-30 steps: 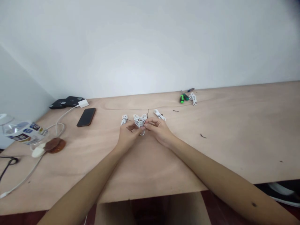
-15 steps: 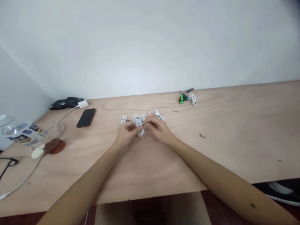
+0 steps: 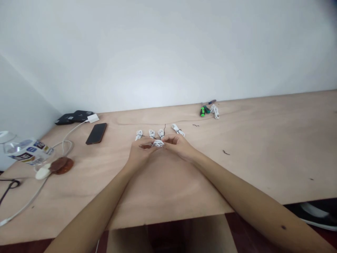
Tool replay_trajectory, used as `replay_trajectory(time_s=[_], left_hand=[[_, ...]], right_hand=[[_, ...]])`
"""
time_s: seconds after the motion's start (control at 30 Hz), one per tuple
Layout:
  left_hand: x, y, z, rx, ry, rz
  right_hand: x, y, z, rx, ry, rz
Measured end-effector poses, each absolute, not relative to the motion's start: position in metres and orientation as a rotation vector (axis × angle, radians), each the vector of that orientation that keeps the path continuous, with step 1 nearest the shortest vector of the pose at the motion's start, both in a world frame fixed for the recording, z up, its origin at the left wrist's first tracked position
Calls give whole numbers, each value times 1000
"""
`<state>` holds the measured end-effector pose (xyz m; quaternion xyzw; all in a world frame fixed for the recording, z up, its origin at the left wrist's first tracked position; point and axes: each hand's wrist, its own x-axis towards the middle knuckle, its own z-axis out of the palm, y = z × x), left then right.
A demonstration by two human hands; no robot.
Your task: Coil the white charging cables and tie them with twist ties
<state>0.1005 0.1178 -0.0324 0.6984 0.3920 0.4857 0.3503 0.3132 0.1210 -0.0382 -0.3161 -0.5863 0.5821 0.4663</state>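
Observation:
Between my two hands is a coiled white cable (image 3: 158, 143), seen end-on. My left hand (image 3: 142, 149) pinches it from the left, and my right hand (image 3: 177, 144) pinches it from the right. Just behind my fingers lie more white cable bundles on the table: one (image 3: 139, 135) at the left, one (image 3: 152, 134) and another (image 3: 161, 133) in the middle, and one (image 3: 178, 129) at the right. Dark twist ties circle these bundles. Whether a tie is around the held cable, I cannot tell.
Loose twist ties (image 3: 226, 152) lie to the right. Screwdrivers (image 3: 202, 111) and another white cable (image 3: 216, 112) are by the wall. Leftward are a phone (image 3: 96, 133), black boxes (image 3: 82, 115), a white charger (image 3: 92, 118), a plastic bottle (image 3: 31, 151) and a brown object (image 3: 61, 165).
The held cable has turned from lengthwise to end-on between my fingers. A bundle behind it has come into view, and my right hand has shifted slightly lower.

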Motion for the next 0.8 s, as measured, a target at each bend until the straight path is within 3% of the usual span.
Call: replay_trajectory(time_s=[0.13, 0.43, 0.57, 0.8], left_hand=[[99, 121, -34, 1761, 1008, 1193], [103, 121, -36, 1354, 878, 1028], [90, 121, -28, 1355, 971, 1035], [14, 148, -3, 1360, 1524, 1075]], right_hand=[[312, 121, -38, -807, -1533, 1279], [314, 120, -36, -712, -1951, 556], [312, 122, -44, -746, -1931, 604], [312, 127, -53, -871, -1806, 742]])
